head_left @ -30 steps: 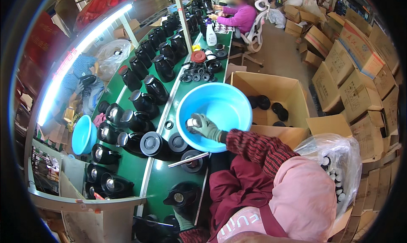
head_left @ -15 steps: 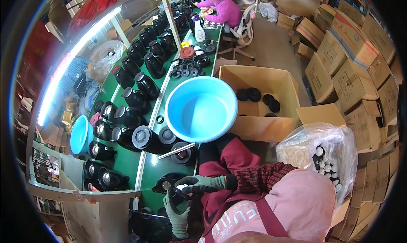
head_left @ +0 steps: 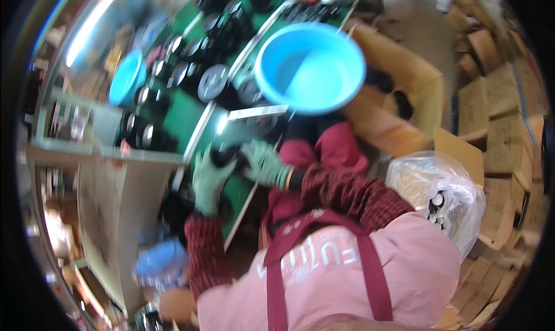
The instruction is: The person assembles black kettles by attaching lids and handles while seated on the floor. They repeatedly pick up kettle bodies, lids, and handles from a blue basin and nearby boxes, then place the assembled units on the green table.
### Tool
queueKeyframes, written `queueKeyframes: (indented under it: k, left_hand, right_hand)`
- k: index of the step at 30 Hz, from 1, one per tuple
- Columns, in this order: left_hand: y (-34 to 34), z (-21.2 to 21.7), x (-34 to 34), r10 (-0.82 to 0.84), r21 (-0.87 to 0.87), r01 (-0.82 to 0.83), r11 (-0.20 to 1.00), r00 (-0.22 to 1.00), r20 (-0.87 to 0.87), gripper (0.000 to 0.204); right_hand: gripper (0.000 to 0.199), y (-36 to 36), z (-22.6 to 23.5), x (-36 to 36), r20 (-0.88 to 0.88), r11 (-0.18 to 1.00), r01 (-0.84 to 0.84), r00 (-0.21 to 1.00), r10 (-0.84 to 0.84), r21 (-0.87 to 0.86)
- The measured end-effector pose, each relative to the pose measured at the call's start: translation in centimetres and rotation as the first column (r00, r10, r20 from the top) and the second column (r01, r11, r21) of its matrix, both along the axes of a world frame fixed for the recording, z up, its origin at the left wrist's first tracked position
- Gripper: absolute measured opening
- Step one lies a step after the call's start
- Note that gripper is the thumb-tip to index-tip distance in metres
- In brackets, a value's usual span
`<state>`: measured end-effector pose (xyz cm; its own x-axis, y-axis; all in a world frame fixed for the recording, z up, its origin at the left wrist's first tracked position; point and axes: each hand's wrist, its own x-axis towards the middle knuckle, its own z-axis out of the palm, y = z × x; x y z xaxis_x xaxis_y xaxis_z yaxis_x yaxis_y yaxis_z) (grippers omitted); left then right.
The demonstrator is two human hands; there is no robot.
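Both my hands wear grey-green gloves over the green work surface (head_left: 184,118), and motion smears the picture. My left hand (head_left: 209,178) is curled around a small dark part (head_left: 226,157), whose exact kind I cannot make out. My right hand (head_left: 265,162) closes on the same part from the other side, its fingertips partly hidden. Just beyond them lies a pale flat strip (head_left: 258,112), across a dark round piece. Farther off stand a black jug with a grey round end (head_left: 214,82) and several other black jugs.
A large blue basin (head_left: 312,106) stands beyond my knees, and a smaller blue basin (head_left: 128,79) is at the left. To the right are an open cardboard box (head_left: 430,88) with black round pieces, a plastic-lined box (head_left: 404,178) with white-topped pieces, and stacked cartons (head_left: 500,140).
My view has swung, so the scene sits higher and farther right. My hands remain together at the dark part, with more of my left forearm now showing.
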<state>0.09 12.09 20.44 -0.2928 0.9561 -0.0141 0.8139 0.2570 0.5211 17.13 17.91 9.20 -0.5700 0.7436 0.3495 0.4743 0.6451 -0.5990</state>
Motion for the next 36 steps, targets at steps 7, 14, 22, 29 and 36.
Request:
queueKeyframes:
  k: [7,14,22,29,36]
  left_hand:
    - [0.1,0.3,-1.1,-0.128,-0.150,0.087,0.985,0.949,-0.287,0.087]
    - [2.3,2.9,-0.2,-0.315,-0.311,0.188,0.932,0.845,-0.433,0.082]
    - [3.3,4.0,-2.6,-0.486,-0.252,0.427,0.869,0.834,-0.261,0.103]
    - [3.8,3.4,-1.4,-0.318,-0.297,0.175,0.939,0.775,-0.546,0.058]
    - [3.4,5.1,0.1,-0.242,-0.052,0.423,0.905,0.609,0.755,0.051]
  right_hand:
    - [0.062,-0.2,-2.5,0.2,0.021,0.980,-0.050,0.998,0.055,-0.192]
    - [0.065,1.1,-3.4,0.7,-0.031,0.959,-0.073,0.997,0.067,-0.273]
    - [0.069,0.2,-3.8,0.0,-0.007,0.967,-0.052,0.999,0.052,-0.251]
    - [0.050,0.7,-3.0,-0.5,-0.151,0.989,-0.020,0.989,-0.003,-0.145]
    - [0.076,0.2,-3.7,-1.3,0.137,0.992,-0.072,0.987,0.086,-0.104]
